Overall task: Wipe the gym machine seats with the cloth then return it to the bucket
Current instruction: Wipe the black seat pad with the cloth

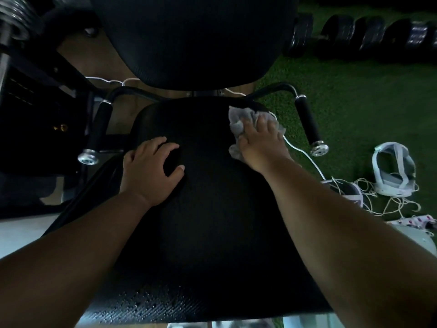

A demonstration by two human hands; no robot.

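A black padded gym machine seat (205,221) fills the middle of the head view, with its black backrest (194,39) standing behind it. My right hand (260,140) presses a crumpled grey cloth (236,119) flat against the seat's far right part. The fingers lie spread over the cloth. My left hand (151,169) rests on the seat's left side with its fingers spread and nothing in it. No bucket shows in this view.
Two black handle grips with chrome ends flank the seat, left (97,133) and right (309,126). Dumbbells (369,36) line the green turf at the back right. A white headset (392,169) and tangled white cables (369,197) lie on the floor at the right.
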